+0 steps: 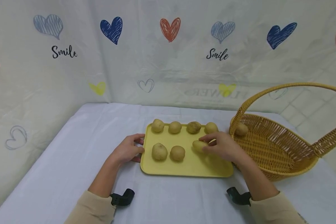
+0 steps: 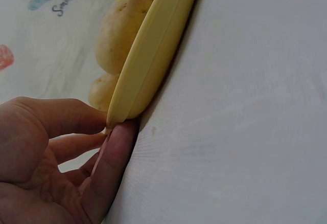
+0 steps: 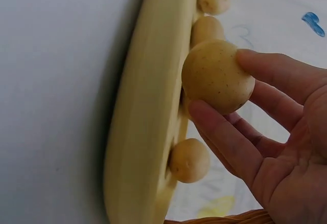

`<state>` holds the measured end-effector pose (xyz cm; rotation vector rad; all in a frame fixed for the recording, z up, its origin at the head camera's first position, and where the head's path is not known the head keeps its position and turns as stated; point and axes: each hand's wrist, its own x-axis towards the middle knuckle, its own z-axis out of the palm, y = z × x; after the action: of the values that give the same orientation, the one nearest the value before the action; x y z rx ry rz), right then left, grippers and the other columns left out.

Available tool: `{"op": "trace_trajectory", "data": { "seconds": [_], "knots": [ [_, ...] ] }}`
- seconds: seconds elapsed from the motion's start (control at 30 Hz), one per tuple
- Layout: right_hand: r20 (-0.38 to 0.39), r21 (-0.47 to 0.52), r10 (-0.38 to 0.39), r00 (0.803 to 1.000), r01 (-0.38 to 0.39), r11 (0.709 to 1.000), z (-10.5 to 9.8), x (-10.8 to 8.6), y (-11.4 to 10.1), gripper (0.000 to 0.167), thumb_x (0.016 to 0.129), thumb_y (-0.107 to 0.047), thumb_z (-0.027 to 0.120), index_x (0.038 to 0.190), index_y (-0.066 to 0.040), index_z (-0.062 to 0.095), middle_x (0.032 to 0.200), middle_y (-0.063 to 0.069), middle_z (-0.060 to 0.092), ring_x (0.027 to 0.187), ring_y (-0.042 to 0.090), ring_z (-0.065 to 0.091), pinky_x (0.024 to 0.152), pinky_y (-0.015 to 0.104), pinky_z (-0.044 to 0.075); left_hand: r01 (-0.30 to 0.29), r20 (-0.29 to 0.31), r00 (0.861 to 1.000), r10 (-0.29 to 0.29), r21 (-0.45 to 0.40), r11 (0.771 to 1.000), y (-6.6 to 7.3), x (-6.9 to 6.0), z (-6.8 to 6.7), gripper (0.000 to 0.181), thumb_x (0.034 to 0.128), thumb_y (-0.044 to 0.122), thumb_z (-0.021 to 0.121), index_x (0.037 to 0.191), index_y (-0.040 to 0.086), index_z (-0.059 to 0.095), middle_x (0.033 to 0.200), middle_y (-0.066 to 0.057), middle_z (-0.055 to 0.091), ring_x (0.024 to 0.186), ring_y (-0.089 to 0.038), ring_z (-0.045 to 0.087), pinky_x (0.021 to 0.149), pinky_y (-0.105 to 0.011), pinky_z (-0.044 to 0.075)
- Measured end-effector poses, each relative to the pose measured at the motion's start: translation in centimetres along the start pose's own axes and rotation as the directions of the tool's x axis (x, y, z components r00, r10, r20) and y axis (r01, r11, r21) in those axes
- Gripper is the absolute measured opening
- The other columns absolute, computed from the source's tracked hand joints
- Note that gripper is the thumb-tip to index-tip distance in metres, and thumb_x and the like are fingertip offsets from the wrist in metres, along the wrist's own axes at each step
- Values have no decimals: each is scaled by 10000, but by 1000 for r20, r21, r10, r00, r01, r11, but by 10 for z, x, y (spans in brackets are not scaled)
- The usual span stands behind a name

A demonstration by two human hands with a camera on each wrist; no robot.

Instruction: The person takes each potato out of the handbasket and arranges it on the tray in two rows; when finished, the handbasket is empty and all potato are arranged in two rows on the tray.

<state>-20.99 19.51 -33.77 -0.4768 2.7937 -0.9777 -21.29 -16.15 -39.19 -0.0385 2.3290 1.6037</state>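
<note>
In the head view, my right hand pinches a pale yellow potato between thumb and fingertips, over the right half of a yellow tray. The right wrist view shows this potato raised above the tray rim. My left hand grips the tray's left edge. From the left wrist, the thumb meets the rim and a finger lies under it. Several potatoes line the tray's back, among them a darker, rough one. Two more, a larger potato and a rounder one, sit in front.
A wicker basket with a tall arched handle stands right of the tray, close to my right forearm. One potato lies inside it, at the left. A white cloth covers the table, and a heart-printed curtain hangs behind.
</note>
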Motion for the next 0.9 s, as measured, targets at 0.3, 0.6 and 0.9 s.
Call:
{"op": "trace_trajectory", "data": {
  "seconds": [0.3, 0.6, 0.9],
  "knots": [
    [1, -8, -30, 1000, 30, 1000, 5, 1, 4, 352, 886, -143, 790, 1227, -64, 752, 1168, 140, 707, 996, 267, 713, 813, 331, 579, 7, 2, 1000, -7, 9, 1000, 2, 0, 1, 699, 901, -36, 599, 1567, 83, 422, 1348, -145, 488, 886, -205, 625, 687, -352, 646],
    [72, -5, -62, 995, 63, 998, 6, -6, 1, 422, 846, -164, 833, 1246, -71, 736, 1151, 138, 693, 959, 246, 711, 788, 319, 572, 1, 6, 1000, -2, 8, 1000, 0, 0, 1, 700, 898, -40, 594, 1567, 76, 422, 1345, -152, 495, 906, -217, 636, 692, -358, 649],
    [84, -10, -76, 994, 77, 997, 1, -10, -1, 441, 843, -222, 839, 1247, -78, 736, 1148, 136, 693, 963, 230, 715, 790, 319, 565, 4, 4, 1000, -4, 9, 1000, 0, 1, 1, 696, 905, -33, 602, 1568, 81, 421, 1344, -150, 493, 897, -213, 633, 686, -351, 647]
  ]
}}
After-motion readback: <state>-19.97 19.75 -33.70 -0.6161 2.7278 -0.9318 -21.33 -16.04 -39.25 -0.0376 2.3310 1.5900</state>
